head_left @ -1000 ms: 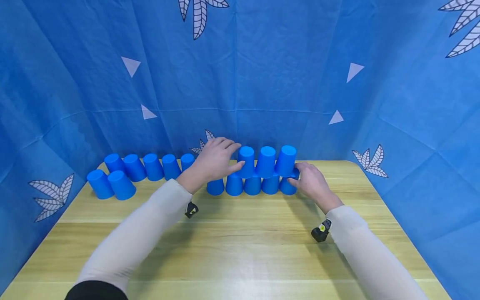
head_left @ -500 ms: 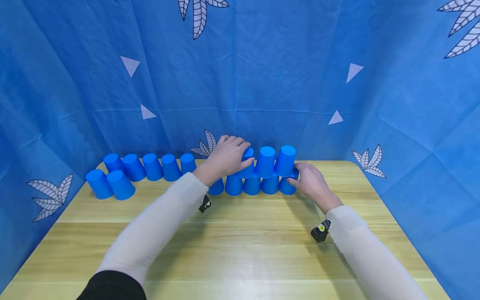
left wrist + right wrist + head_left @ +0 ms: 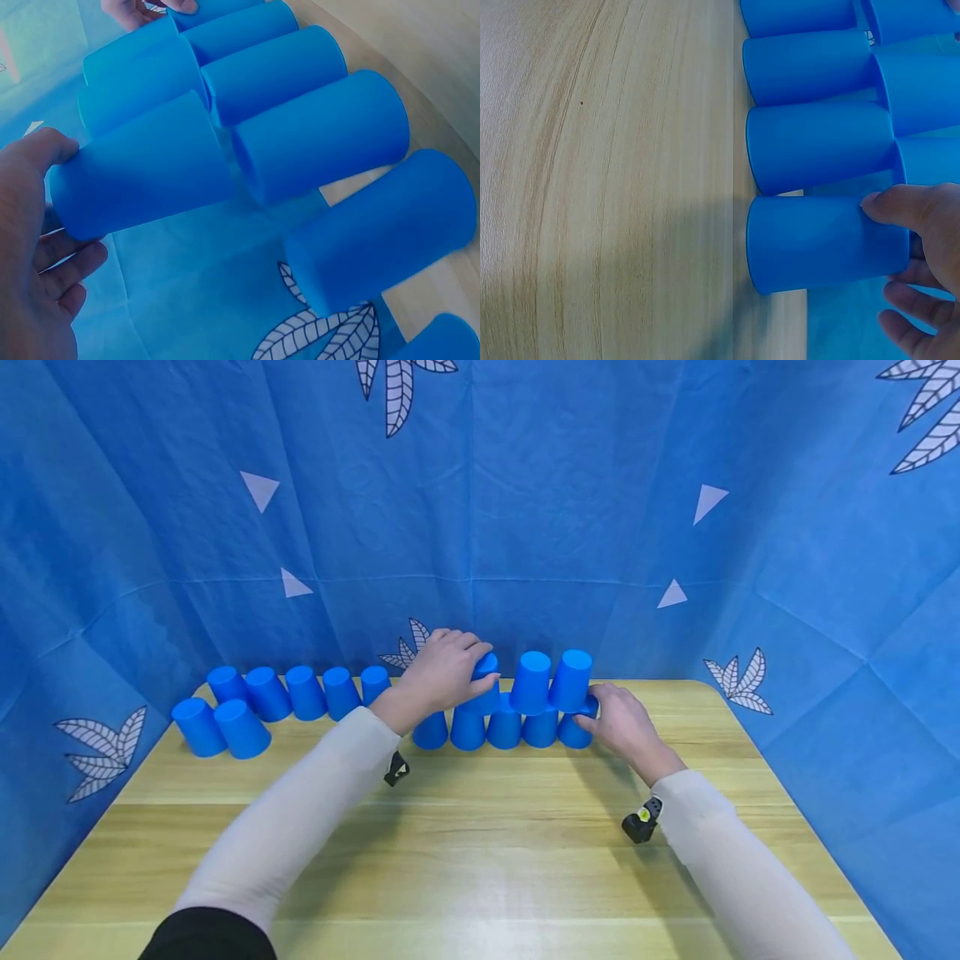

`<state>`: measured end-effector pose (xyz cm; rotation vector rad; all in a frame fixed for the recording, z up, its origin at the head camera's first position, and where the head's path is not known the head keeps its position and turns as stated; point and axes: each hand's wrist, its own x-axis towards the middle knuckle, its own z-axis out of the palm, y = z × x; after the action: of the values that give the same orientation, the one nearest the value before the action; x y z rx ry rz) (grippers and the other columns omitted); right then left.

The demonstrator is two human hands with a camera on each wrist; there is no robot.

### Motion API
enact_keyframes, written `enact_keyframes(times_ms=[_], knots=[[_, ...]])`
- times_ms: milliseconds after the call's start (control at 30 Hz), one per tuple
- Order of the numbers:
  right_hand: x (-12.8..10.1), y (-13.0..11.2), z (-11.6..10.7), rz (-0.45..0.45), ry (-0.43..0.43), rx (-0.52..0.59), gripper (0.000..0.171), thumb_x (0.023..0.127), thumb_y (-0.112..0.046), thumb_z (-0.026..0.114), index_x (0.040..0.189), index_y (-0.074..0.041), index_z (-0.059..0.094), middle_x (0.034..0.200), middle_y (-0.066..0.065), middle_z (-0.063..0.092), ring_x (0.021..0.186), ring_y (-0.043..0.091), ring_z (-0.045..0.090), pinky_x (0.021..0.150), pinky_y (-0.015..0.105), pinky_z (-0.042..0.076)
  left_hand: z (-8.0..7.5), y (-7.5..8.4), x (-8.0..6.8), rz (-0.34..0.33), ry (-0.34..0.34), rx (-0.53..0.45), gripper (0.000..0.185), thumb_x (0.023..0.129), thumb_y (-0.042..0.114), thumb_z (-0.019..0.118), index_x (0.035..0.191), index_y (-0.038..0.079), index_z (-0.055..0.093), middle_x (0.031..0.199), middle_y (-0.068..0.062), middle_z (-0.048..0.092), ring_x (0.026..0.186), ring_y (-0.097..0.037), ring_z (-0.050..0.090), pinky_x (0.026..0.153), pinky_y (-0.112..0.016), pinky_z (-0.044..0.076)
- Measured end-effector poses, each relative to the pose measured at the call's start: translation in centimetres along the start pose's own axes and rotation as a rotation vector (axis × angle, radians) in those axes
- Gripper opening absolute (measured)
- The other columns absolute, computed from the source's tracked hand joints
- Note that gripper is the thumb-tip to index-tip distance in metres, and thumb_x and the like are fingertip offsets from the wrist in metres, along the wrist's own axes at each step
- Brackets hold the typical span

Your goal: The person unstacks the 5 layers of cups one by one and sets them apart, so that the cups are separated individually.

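Blue cups stacked upside down at the far edge of the wooden table (image 3: 480, 852).

Since a second ago the left hand (image 3: 438, 672) has closed its fingers round the leftmost upper cup (image 3: 486, 681), which was only touched with straight fingers before and now sits tilted over the bottom row (image 3: 504, 731) of five inverted cups; the right hand (image 3: 622, 722) has not moved, thumb and fingers curled round the rightmost bottom cup (image 3: 825, 244). Two more upper cups (image 3: 551, 681) stand just right of the held one. Seven spare cups (image 3: 273, 706) sit far left, all upside down, contents hidden.
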<state>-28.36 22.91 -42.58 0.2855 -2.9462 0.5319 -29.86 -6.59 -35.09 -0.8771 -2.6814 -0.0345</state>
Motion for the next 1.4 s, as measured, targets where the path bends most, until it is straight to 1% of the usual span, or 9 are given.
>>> enact_keyframes(times_ms=[200,433,567,667,867,1033,1100,1233,1400], knots=[[-0.1,-0.1,0.0,-0.001,0.005,-0.006,0.055,0.092,-0.026,0.069,0.131,0.009,0.052,0.124,0.027,0.058,0.114,0.043,0.054,0.098,0.056,0.042,-0.8,-0.8,-1.5,0.009,0.013,0.015,0.056,0.096,0.05,0.055,0.135,0.011,0.059,0.13,-0.008,0.061,0.123,-0.028,0.052,0.107,-0.049,0.034],[0.0,0.0,0.2,-0.006,0.026,-0.01,0.053,0.091,-0.025,0.071,0.129,0.009,0.054,0.122,0.027,0.06,0.113,0.043,0.055,0.098,0.056,0.043,-1.4,-2.0,-3.7,0.031,0.079,0.009,0.052,0.095,0.047,0.057,0.13,0.01,0.063,0.124,-0.009,0.064,0.119,-0.029,0.054,0.104,-0.049,0.036],[0.0,0.2,0.2,-0.028,0.04,-0.026,0.053,0.09,-0.025,0.071,0.127,0.009,0.055,0.121,0.026,0.061,0.113,0.042,0.056,0.098,0.055,0.043,-1.8,-2.7,-4.9,0.011,0.071,-0.004,0.052,0.094,0.046,0.059,0.133,0.012,0.061,0.126,-0.009,0.063,0.121,-0.031,0.053,0.104,-0.05,0.035],[0.0,0.2,0.2,-0.036,0.035,-0.034,0.053,0.091,-0.026,0.07,0.128,0.009,0.055,0.122,0.027,0.06,0.114,0.043,0.055,0.098,0.056,0.042,-2.0,-3.3,-5.8,0.002,0.068,-0.011,0.052,0.093,0.046,0.061,0.133,0.013,0.061,0.127,-0.009,0.062,0.121,-0.031,0.052,0.104,-0.05,0.035],[0.0,0.1,0.1,-0.037,0.027,-0.035,0.053,0.092,-0.026,0.069,0.129,0.009,0.054,0.123,0.027,0.06,0.114,0.043,0.055,0.098,0.056,0.042,-2.1,-4.7,-7.7,-0.008,0.107,-0.017,0.05,0.091,0.045,0.063,0.128,0.01,0.064,0.123,-0.01,0.064,0.118,-0.032,0.054,0.101,-0.051,0.036],[0.0,0.1,0.1,-0.039,0.029,-0.032,0.052,0.092,-0.025,0.07,0.128,0.009,0.054,0.122,0.027,0.06,0.113,0.043,0.056,0.097,0.055,0.043,-2.0,-6.1,-9.4,-0.03,0.132,-0.022,0.05,0.091,0.044,0.066,0.126,0.008,0.065,0.121,-0.012,0.065,0.117,-0.033,0.054,0.099,-0.054,0.037],[0.0,0.1,0.1,-0.037,0.027,-0.03,0.052,0.092,-0.025,0.069,0.128,0.009,0.054,0.122,0.027,0.06,0.113,0.043,0.056,0.097,0.056,0.043,-1.9,-6.8,-10.0,-0.043,0.131,-0.028,0.05,0.091,0.043,0.066,0.126,0.007,0.065,0.121,-0.013,0.065,0.117,-0.034,0.054,0.098,-0.054,0.037],[0.0,0.0,0.1,-0.03,0.023,-0.027,0.052,0.092,-0.026,0.069,0.129,0.008,0.054,0.122,0.027,0.06,0.113,0.043,0.056,0.097,0.056,0.043,-1.7,-7.9,-11.3,-0.082,0.116,-0.041,0.049,0.091,0.041,0.066,0.126,0.006,0.065,0.122,-0.016,0.064,0.117,-0.036,0.053,0.096,-0.056,0.036],[0.0,0.0,0.1,-0.028,0.023,-0.029,0.052,0.092,-0.026,0.069,0.129,0.008,0.054,0.122,0.027,0.06,0.114,0.043,0.056,0.097,0.056,0.043,-1.4,-9.5,-12.6,-0.154,0.068,-0.038,0.05,0.092,0.041,0.066,0.128,0.006,0.063,0.124,-0.017,0.063,0.118,-0.038,0.052,0.095,-0.057,0.035]])
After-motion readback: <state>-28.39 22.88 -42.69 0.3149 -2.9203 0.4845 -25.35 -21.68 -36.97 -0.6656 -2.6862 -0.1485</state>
